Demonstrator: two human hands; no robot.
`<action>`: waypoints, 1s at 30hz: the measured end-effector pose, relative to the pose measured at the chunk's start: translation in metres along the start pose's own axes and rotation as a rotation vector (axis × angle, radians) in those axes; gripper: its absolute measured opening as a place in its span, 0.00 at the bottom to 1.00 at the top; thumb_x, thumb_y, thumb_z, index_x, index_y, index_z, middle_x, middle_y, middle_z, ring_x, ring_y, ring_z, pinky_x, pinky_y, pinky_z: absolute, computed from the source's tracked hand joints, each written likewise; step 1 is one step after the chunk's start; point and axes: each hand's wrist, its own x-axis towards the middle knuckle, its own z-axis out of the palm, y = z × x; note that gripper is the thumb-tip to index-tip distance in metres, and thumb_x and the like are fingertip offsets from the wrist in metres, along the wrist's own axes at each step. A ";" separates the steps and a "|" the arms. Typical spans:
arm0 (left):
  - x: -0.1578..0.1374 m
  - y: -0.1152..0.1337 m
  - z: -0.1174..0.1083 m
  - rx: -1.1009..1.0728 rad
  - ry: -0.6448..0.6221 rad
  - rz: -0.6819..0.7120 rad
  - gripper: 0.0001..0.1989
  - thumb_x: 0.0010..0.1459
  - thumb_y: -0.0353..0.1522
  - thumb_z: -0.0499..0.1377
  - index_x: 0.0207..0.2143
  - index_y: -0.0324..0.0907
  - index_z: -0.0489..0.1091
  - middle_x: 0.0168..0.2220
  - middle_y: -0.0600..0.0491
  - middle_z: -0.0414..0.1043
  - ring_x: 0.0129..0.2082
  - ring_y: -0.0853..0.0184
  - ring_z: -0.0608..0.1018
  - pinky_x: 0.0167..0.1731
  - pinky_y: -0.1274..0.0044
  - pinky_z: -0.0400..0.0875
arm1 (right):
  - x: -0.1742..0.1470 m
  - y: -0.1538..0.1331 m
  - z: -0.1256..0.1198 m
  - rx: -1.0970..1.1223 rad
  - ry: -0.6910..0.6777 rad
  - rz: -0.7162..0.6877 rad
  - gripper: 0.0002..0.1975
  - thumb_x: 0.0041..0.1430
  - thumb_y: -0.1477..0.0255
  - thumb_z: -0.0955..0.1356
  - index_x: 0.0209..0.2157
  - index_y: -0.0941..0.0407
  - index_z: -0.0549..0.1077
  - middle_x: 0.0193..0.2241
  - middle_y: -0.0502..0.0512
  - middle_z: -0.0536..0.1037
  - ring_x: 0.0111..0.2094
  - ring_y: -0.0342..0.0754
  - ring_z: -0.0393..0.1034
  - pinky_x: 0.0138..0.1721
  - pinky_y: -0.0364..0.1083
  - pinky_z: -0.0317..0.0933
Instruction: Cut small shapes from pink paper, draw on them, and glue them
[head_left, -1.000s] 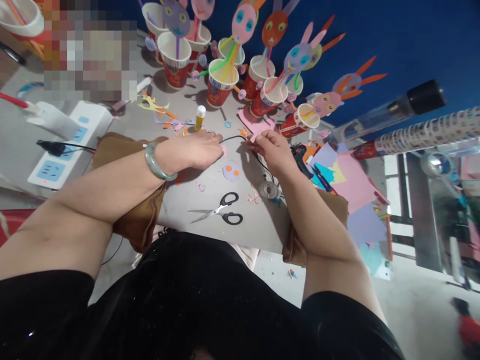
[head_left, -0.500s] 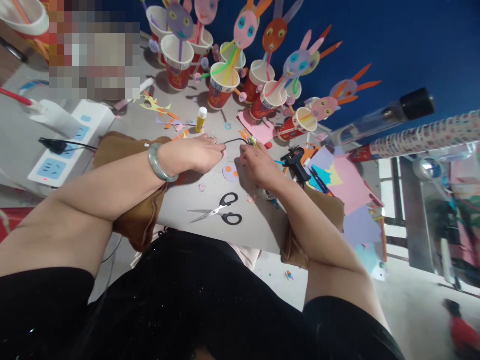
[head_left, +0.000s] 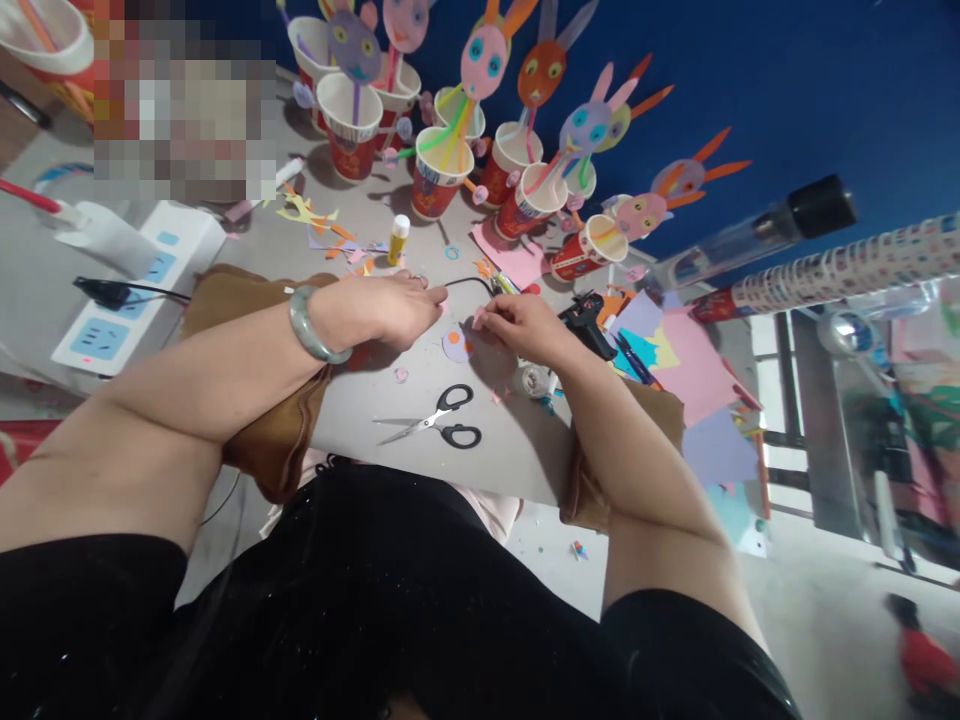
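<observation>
Pink paper is the story now: the right hand (head_left: pixel 529 328) has drawn back toward the middle of the grey surface (head_left: pixel 420 465) and pinches a small pink scrap (head_left: pixel 478 318) at its fingertips, closed tight on it. A second ago that hand sat farther toward the far edge, by the black cord (head_left: pixel 466 282); half a second ago it lay flat over the lilac disc (head_left: pixel 456 345). Now the disc with its orange dots shows again, just beside the scrap, so the piece looks ready to go onto it. The left hand (head_left: pixel 397 305) has barely shifted, fingers curled together and pressed down at the cord's end; whether it grips anything I cannot tell. Scissors (head_left: pixel 442 420) lie untouched nearer the front edge, the glue stick (head_left: pixel 398 238) stands behind, and the glue gun (head_left: pixel 585 318) rests at right.
</observation>
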 end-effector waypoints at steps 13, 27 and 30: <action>0.005 -0.006 -0.003 0.078 -0.007 0.015 0.26 0.47 0.20 0.56 0.50 0.41 0.73 0.51 0.46 0.75 0.47 0.57 0.75 0.46 0.69 0.66 | 0.054 0.001 0.010 -0.007 -0.052 0.168 0.10 0.62 0.70 0.69 0.26 0.54 0.70 0.15 0.48 0.71 0.15 0.43 0.61 0.21 0.45 0.59; 0.004 -0.003 -0.006 0.031 -0.034 0.013 0.30 0.50 0.20 0.57 0.58 0.36 0.70 0.53 0.41 0.74 0.46 0.56 0.75 0.47 0.67 0.66 | 0.060 -0.004 -0.011 -0.062 0.113 -0.076 0.05 0.49 0.79 0.70 0.29 0.56 0.72 0.25 0.51 0.73 0.29 0.46 0.67 0.33 0.47 0.62; 0.005 -0.005 -0.006 -0.049 -0.032 0.029 0.31 0.49 0.19 0.58 0.58 0.33 0.69 0.52 0.39 0.75 0.46 0.54 0.77 0.45 0.67 0.67 | 0.069 -0.015 -0.010 0.077 0.125 -0.176 0.10 0.50 0.78 0.71 0.36 0.57 0.75 0.27 0.50 0.74 0.28 0.45 0.67 0.32 0.47 0.62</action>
